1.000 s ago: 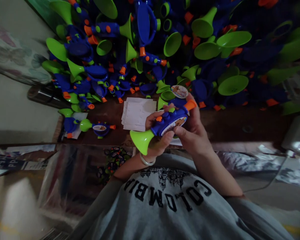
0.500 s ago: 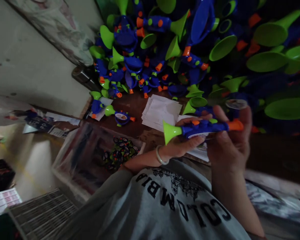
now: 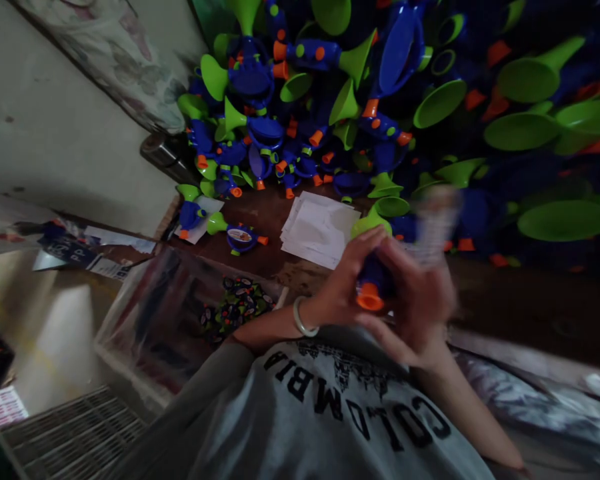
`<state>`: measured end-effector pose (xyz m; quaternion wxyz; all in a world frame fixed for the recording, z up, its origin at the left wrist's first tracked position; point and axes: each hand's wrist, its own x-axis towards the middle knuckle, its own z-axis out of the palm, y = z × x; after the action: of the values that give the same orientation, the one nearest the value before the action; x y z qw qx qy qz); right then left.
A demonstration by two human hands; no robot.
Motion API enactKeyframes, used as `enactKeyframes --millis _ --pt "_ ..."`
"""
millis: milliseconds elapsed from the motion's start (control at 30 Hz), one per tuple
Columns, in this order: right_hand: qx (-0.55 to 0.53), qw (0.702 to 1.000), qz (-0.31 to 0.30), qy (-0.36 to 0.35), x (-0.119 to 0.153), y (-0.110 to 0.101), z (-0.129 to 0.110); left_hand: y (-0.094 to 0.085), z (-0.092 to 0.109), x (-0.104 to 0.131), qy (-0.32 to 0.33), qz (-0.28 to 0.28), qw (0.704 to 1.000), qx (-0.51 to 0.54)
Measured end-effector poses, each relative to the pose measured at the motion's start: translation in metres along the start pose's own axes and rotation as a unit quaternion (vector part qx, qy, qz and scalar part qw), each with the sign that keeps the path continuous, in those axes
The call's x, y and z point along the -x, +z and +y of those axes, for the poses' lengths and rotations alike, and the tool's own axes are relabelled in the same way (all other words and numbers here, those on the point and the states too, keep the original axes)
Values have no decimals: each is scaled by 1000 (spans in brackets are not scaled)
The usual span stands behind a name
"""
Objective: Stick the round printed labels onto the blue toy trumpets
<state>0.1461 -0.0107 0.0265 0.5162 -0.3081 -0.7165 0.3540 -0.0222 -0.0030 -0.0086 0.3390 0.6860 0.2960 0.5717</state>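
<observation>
My left hand [image 3: 336,288], with a pale bangle on the wrist, is wrapped round a blue toy trumpet [image 3: 377,275]. The trumpet's orange mouthpiece [image 3: 370,297] faces me, and its green bell [image 3: 373,223] points away. My right hand [image 3: 423,303] is at the trumpet's right side, its fingers smeared by motion; whether it grips the toy is unclear. A pale blur [image 3: 436,223] by its raised finger could be an oval label. Left of the hands, another toy trumpet [image 3: 241,236] with an oval label lies on the brown table [image 3: 265,208].
Many toy trumpets [image 3: 265,127] are heaped along the back and right. A stack of white sheets [image 3: 320,227] lies before the hands. Below left stands a plastic-lined box [image 3: 130,313] holding small labelled pieces [image 3: 243,300]. A dark cylinder [image 3: 163,153] stands by the wall.
The trumpet has turned from lying sideways to pointing its mouthpiece toward me. My right hand has moved left and closer to my left hand.
</observation>
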Motion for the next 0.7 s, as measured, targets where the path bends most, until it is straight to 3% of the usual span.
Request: enactKeyframes --millis 67,167,267,400,700 --pt "-89 996 -1 -1 -1 5 -3 -2 -1 -4 -62 7 996 66" --pt "-167 977 133 7 -8 5 -5 1 -2 -4 -161 70 970 170" --pt "-125 961 245 41 -15 -1 -3 6 -1 -4 -185 87 955 216" --pt "-89 948 280 123 -16 -6 1 10 8 -9 -195 47 952 231" --pt "-122 936 289 158 -10 -14 5 17 13 -18 -157 -3 950 271"
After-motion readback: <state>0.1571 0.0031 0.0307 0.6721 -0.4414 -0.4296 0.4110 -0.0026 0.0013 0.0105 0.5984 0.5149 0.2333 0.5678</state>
